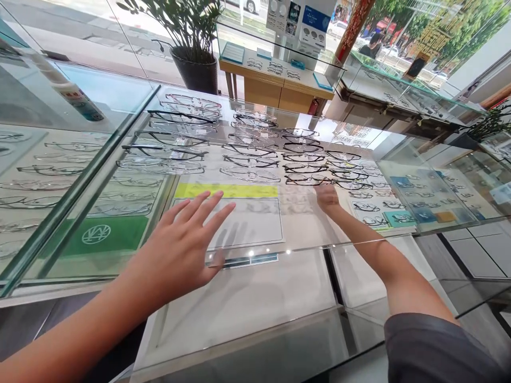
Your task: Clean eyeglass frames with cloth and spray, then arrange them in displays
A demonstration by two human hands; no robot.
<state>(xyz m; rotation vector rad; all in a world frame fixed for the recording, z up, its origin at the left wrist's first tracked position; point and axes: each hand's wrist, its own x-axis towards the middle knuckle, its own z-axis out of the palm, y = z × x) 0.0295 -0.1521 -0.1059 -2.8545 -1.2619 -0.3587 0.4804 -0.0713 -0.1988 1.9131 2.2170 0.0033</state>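
Observation:
Rows of eyeglasses stand on a glass counter top [255,282]. My left hand [186,242] is spread over the near left part of the glass, its fingers apart and holding nothing. Beyond its fingertips are clear-framed glasses [159,167] and, to their right, another clear pair [249,174]. My right hand [327,198] is at the near edge of the right-hand rows, beside a dark-framed pair [305,181]. Its fingers are blurred and partly hidden, so their grip cannot be made out.
More glasses lie inside the case, near a green panel [120,239] on the left. A bottle [80,98] stands at the upper left. Beyond the counter are a potted plant [195,64] and a wooden display table [275,88]. Glass display cases [435,186] extend to the right.

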